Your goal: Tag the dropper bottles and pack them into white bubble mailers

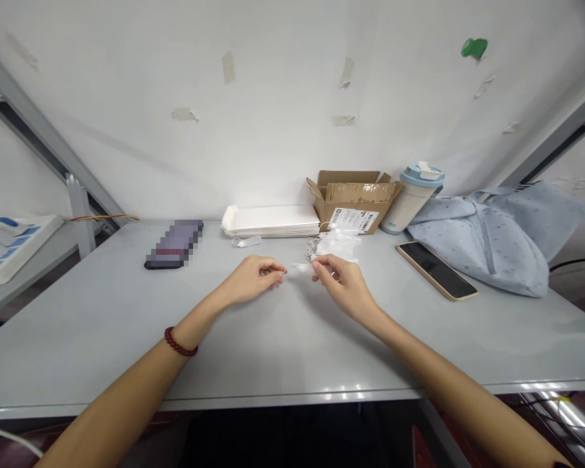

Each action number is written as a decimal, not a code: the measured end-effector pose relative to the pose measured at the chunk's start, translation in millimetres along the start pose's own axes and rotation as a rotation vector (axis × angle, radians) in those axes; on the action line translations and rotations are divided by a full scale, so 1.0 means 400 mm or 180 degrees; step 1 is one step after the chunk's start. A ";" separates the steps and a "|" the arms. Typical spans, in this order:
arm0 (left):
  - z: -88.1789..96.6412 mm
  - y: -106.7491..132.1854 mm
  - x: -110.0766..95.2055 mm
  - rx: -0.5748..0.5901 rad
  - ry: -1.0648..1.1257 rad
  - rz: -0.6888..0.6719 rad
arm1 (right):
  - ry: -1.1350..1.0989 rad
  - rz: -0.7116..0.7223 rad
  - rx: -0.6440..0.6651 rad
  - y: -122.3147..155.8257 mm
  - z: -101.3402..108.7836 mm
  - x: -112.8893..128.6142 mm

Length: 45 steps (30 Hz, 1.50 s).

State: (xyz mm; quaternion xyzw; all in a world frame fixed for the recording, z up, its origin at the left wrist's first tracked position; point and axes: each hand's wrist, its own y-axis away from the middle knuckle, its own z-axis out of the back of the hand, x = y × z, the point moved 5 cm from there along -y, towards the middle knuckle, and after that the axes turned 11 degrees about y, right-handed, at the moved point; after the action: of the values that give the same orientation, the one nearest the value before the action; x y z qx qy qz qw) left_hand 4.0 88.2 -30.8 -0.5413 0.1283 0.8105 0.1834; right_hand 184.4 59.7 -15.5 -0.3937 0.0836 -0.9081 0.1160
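Currently holding a small white plastic piece [302,267] just above the pale grey worktop [273,351], near its middle, between the two hands. Pinching the right end of it with the right hand [344,281], thumb and forefinger closed on it, the other fingers loosely curled. Meeting its left end with the left hand [256,277], fingertips pressed together in a tight pinch; whether gripping the piece itself or a thin thread on it, too small to tell. Wearing a dark red bead bracelet [180,342] on the left wrist.

Working just in front of a loose heap of similar white pieces with thin strings [334,244], lying on the worktop behind the right hand. Facing, further back against the white wall, an open brown cardboard box [353,198], with a flat stack of white paper sheets [273,221] touching it on the left and a cream tumbler with a pale blue lid [412,198] just beside it on the right. Leaving a dark-screened phone in a tan case [436,270] lying flat to the right, near a crumpled pale blue fabric bag [492,234], and a single white tag [246,242] in front of the sheets.
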 end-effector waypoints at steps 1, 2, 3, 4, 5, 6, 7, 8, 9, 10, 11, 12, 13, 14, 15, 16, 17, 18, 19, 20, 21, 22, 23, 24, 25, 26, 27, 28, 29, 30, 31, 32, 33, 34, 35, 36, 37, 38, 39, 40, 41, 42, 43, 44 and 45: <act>0.000 0.001 -0.001 0.0015 0.0094 0.0033 | -0.0009 -0.0010 -0.0026 0.000 0.002 0.000; 0.000 0.001 -0.003 0.0028 0.0181 0.0066 | -0.0015 -0.0015 -0.0049 0.000 0.004 0.000; 0.001 0.001 -0.004 0.0038 0.0257 0.0098 | -0.0023 -0.0019 -0.0067 0.000 0.005 0.001; 0.001 0.001 -0.004 0.0045 0.0331 0.0126 | -0.0037 -0.0031 -0.0074 0.000 0.006 0.000; 0.001 0.001 -0.005 0.0048 0.0406 0.0144 | -0.0056 -0.0049 -0.0075 0.000 0.006 0.000; 0.002 0.001 -0.005 0.0049 0.0482 0.0152 | -0.0079 -0.0066 -0.0073 -0.001 0.007 -0.001; 0.003 0.000 -0.005 0.0040 0.0557 0.0153 | -0.0106 -0.0078 -0.0069 -0.001 0.008 -0.001; 0.004 0.000 -0.005 0.0028 0.0627 0.0151 | -0.0136 -0.0085 -0.0064 -0.002 0.008 0.000; 0.006 -0.001 -0.004 0.0013 0.0688 0.0151 | -0.0169 -0.0090 -0.0048 -0.002 0.008 0.001; 0.007 -0.001 -0.004 0.0000 0.0736 0.0154 | -0.0205 -0.0093 -0.0025 -0.002 0.008 0.001; 0.008 -0.001 -0.003 -0.0010 0.0773 0.0153 | -0.0242 -0.0097 0.0002 -0.002 0.008 0.002; 0.009 -0.001 -0.003 -0.0007 0.0809 0.0145 | -0.0280 -0.0104 0.0038 -0.002 0.007 0.003; 0.009 -0.002 -0.004 0.0007 0.0851 0.0130 | -0.0313 -0.0113 0.0067 -0.002 0.007 0.004; 0.009 -0.002 -0.004 0.0028 0.0899 0.0112 | -0.0340 -0.0118 0.0090 -0.001 0.006 0.005; 0.009 -0.002 -0.005 0.0051 0.0947 0.0096 | -0.0362 -0.0121 0.0103 -0.001 0.006 0.005; 0.009 -0.002 -0.005 0.0080 0.0990 0.0087 | -0.0377 -0.0124 0.0108 -0.001 0.005 0.005; 0.008 -0.003 -0.004 0.0109 0.1026 0.0085 | -0.0389 -0.0127 0.0115 0.000 0.005 0.005; 0.008 -0.003 -0.004 0.0138 0.1056 0.0092 | -0.0400 -0.0127 0.0125 0.000 0.004 0.005; 0.007 -0.003 -0.003 0.0166 0.1080 0.0100 | -0.0410 -0.0127 0.0138 0.000 0.003 0.005; 0.006 -0.003 -0.002 0.0193 0.1098 0.0107 | -0.0417 -0.0129 0.0153 0.000 0.002 0.004; 0.004 -0.003 -0.002 0.0217 0.1106 0.0112 | -0.0422 -0.0135 0.0167 0.001 0.001 0.004; 0.003 -0.002 -0.002 0.0232 0.1105 0.0114 | -0.0424 -0.0142 0.0178 0.001 0.000 0.003; 0.003 -0.002 -0.003 0.0244 0.1093 0.0117 | -0.0424 -0.0149 0.0186 0.001 0.000 0.002; 0.002 -0.001 -0.004 0.0256 0.1075 0.0120 | -0.0422 -0.0156 0.0188 0.001 0.000 0.002; 0.001 -0.001 -0.005 0.0263 0.1056 0.0120 | -0.0423 -0.0163 0.0186 0.001 0.000 0.002; 0.001 0.000 -0.007 0.0266 0.1043 0.0119 | -0.0427 -0.0166 0.0180 0.001 0.001 0.002; 0.001 0.001 -0.008 0.0265 0.1036 0.0117 | -0.0432 -0.0165 0.0176 0.001 0.001 0.003; 0.001 0.001 -0.009 0.0264 0.1032 0.0111 | -0.0440 -0.0166 0.0168 0.002 0.002 0.003; 0.001 0.001 -0.010 0.0258 0.1029 0.0103 | -0.0449 -0.0170 0.0164 0.002 0.003 0.004; 0.002 0.001 -0.010 0.0254 0.1026 0.0091 | -0.0460 -0.0177 0.0161 0.003 0.003 0.004; 0.002 0.000 -0.009 0.0251 0.1021 0.0077 | -0.0469 -0.0184 0.0161 0.003 0.003 0.004; 0.003 0.000 -0.009 0.0252 0.1012 0.0065 | -0.0476 -0.0191 0.0163 0.004 0.003 0.004; 0.003 -0.001 -0.008 0.0257 0.0998 0.0054 | -0.0482 -0.0195 0.0169 0.004 0.002 0.004; 0.003 -0.001 -0.007 0.0265 0.0986 0.0048 | -0.0485 -0.0194 0.0173 0.004 0.002 0.004; 0.003 -0.001 -0.007 0.0274 0.0975 0.0048 | -0.0485 -0.0190 0.0178 0.004 0.001 0.004; 0.002 -0.002 -0.006 0.0284 0.0971 0.0052 | -0.0482 -0.0183 0.0181 0.004 0.001 0.004; 0.002 -0.002 -0.006 0.0288 0.0975 0.0057 | -0.0480 -0.0175 0.0183 0.004 0.001 0.004; 0.001 -0.001 -0.006 0.0292 0.0986 0.0061 | -0.0478 -0.0168 0.0182 0.004 0.001 0.004; 0.001 -0.001 -0.007 0.0292 0.1001 0.0064 | -0.0475 -0.0164 0.0182 0.003 0.001 0.004; 0.000 -0.001 -0.008 0.0290 0.1016 0.0067 | -0.0472 -0.0163 0.0184 0.003 0.001 0.004; 0.000 0.000 -0.008 0.0282 0.1027 0.0073 | -0.0465 -0.0162 0.0187 0.003 0.001 0.004; 0.001 0.000 -0.009 0.0268 0.1031 0.0082 | -0.0456 -0.0162 0.0186 0.004 0.001 0.005; 0.001 0.000 -0.009 0.0252 0.1026 0.0093 | -0.0447 -0.0162 0.0184 0.004 0.002 0.005; 0.001 0.001 -0.009 0.0237 0.1018 0.0103 | -0.0436 -0.0158 0.0180 0.004 0.002 0.006; 0.002 0.001 -0.009 0.0226 0.1009 0.0110 | -0.0426 -0.0155 0.0172 0.005 0.003 0.007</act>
State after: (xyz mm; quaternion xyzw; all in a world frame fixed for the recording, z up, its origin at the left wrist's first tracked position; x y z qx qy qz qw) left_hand 4.5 87.6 -27.2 -0.6533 0.1935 0.7129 0.1659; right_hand 183.6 57.0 -13.4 -0.4521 0.0416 -0.8842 0.1098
